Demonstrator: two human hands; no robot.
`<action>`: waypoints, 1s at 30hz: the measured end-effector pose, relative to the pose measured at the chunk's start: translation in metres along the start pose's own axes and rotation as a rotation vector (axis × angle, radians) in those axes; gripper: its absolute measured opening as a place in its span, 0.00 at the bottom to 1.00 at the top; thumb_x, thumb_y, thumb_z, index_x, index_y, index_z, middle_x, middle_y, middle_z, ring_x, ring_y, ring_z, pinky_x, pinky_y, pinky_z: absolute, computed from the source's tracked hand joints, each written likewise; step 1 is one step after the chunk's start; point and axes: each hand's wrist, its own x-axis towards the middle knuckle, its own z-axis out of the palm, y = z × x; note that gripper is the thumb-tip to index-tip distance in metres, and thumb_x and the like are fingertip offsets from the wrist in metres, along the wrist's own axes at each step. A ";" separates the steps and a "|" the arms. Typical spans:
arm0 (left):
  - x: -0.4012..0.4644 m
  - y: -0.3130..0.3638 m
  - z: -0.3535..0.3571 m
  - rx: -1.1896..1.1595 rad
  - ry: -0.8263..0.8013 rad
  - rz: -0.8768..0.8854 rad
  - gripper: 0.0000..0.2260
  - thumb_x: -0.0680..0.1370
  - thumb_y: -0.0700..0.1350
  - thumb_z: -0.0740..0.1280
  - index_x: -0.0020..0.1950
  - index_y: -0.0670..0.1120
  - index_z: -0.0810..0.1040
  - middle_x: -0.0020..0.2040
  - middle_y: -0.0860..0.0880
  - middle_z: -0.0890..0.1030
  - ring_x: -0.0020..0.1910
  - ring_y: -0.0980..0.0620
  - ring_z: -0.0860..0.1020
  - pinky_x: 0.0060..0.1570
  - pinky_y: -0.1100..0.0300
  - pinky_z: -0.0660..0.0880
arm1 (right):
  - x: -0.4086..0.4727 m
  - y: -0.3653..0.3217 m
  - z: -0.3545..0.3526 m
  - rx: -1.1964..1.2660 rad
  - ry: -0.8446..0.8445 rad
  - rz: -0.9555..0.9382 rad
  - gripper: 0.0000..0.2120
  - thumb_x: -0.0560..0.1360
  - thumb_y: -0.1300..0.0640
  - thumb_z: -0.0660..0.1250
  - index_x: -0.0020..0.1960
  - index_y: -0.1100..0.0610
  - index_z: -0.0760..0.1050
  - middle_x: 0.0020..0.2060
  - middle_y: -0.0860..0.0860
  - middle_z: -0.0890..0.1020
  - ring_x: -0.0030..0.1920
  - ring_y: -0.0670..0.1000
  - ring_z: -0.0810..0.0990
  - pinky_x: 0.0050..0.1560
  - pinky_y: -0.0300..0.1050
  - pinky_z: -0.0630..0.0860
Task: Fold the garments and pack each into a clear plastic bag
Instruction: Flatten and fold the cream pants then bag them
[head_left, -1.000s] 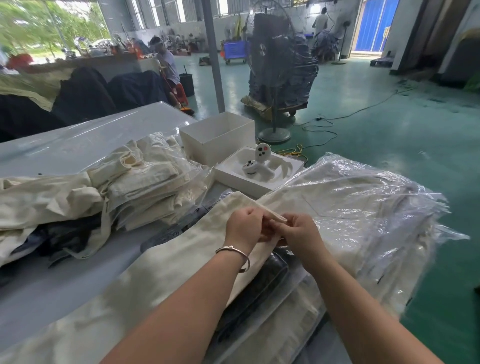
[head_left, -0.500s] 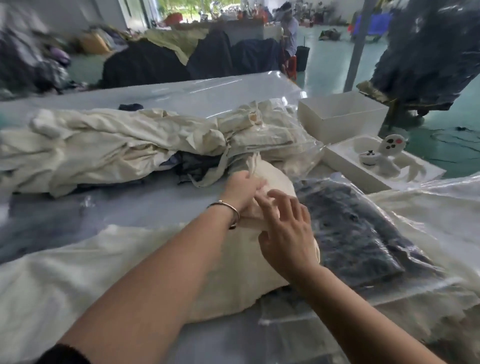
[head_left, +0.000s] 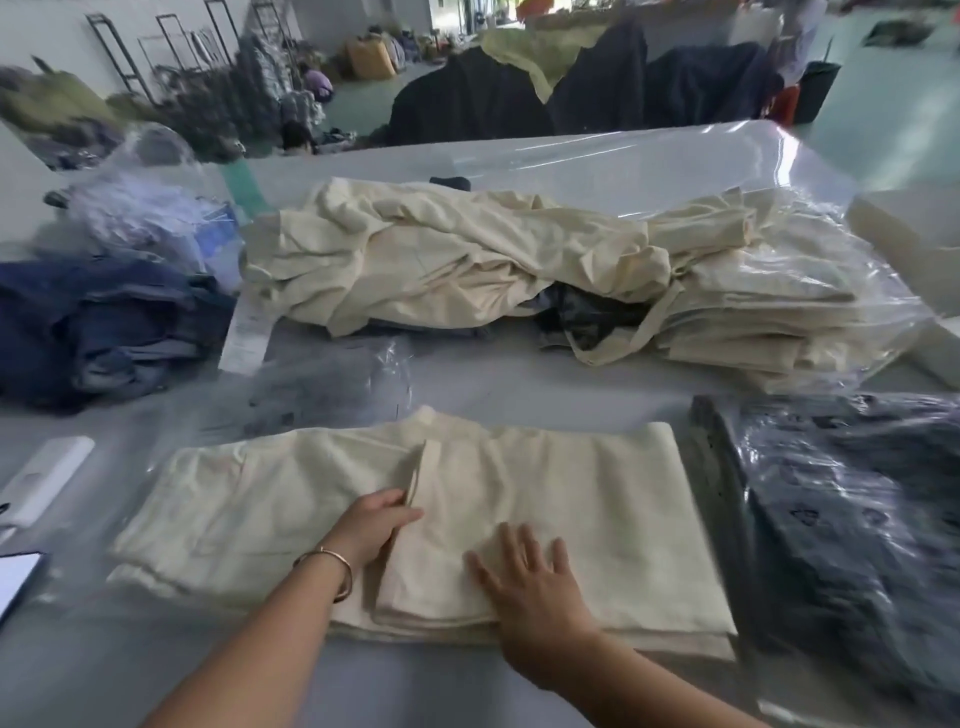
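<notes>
A cream garment (head_left: 597, 493) lies folded flat on the table in front of me, its right half doubled over the left. My left hand (head_left: 374, 530), with a bangle on the wrist, has its fingers tucked under the folded edge at the middle. My right hand (head_left: 535, 587) lies flat with spread fingers on top of the folded part. An empty clear plastic bag (head_left: 332, 384) lies just beyond the garment.
A heap of loose cream garments (head_left: 441, 254) sits behind, with bagged cream ones (head_left: 779, 322) to its right. Bagged dark garments (head_left: 857, 519) lie at the right, dark blue clothes (head_left: 93, 322) at the left. A white remote-like object (head_left: 47, 478) rests near the left edge.
My view has swung left. The garment's end that both hands carried over is now laid down on the rest, and my right hand has flattened on it.
</notes>
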 end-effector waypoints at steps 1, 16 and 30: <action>0.004 0.000 0.000 -0.015 -0.004 -0.016 0.07 0.74 0.43 0.72 0.49 0.43 0.82 0.46 0.45 0.86 0.43 0.50 0.84 0.38 0.66 0.76 | 0.004 -0.001 0.003 0.005 0.003 0.011 0.35 0.77 0.55 0.55 0.78 0.46 0.41 0.77 0.61 0.40 0.77 0.63 0.41 0.71 0.67 0.41; 0.040 -0.009 0.000 0.526 0.182 0.228 0.05 0.77 0.46 0.64 0.50 0.45 0.76 0.49 0.44 0.82 0.50 0.41 0.79 0.42 0.57 0.68 | -0.004 -0.011 0.011 -0.051 0.130 0.003 0.30 0.73 0.30 0.53 0.69 0.42 0.71 0.67 0.52 0.76 0.66 0.52 0.75 0.60 0.56 0.76; -0.006 -0.002 0.069 0.943 0.172 0.628 0.13 0.73 0.41 0.63 0.57 0.49 0.77 0.56 0.50 0.76 0.58 0.46 0.73 0.54 0.54 0.73 | -0.023 0.060 0.031 0.203 0.203 0.497 0.30 0.80 0.38 0.46 0.79 0.46 0.44 0.78 0.53 0.42 0.78 0.53 0.39 0.74 0.52 0.34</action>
